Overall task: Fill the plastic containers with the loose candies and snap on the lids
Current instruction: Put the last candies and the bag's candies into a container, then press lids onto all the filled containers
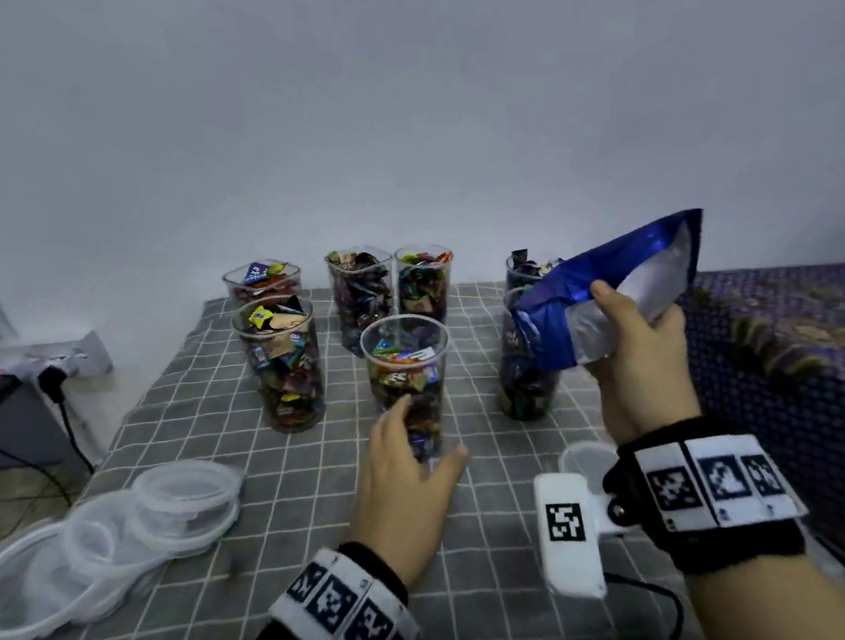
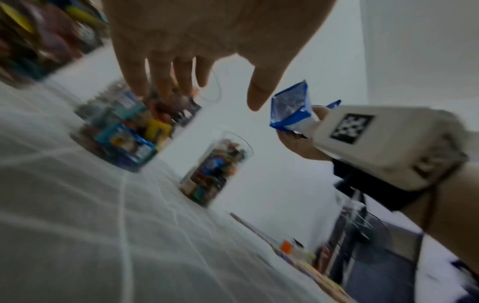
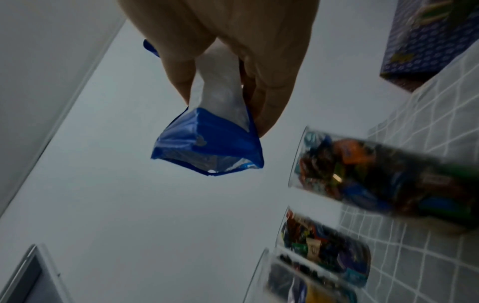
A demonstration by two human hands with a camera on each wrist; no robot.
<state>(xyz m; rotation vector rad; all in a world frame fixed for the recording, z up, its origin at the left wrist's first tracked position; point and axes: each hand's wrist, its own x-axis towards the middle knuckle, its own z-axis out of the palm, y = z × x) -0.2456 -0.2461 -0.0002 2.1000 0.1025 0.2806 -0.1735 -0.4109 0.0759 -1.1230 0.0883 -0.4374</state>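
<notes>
**Hands at the front container**

While the left hand (image 1: pixel 407 488) cups the near container (image 1: pixel 404 380) loosely with fingers spread, the right hand (image 1: pixel 638 361) grips a blue bag (image 1: pixel 592 305) raised above the table (image 1: pixel 465 556). Wrapped candies (image 1: pixel 403 364) fill the unlidded container partway.

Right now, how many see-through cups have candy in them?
6 for sure: two at the left, two at the back, one in the middle, one behind the blue bag. A seventh may hide behind it.
</notes>
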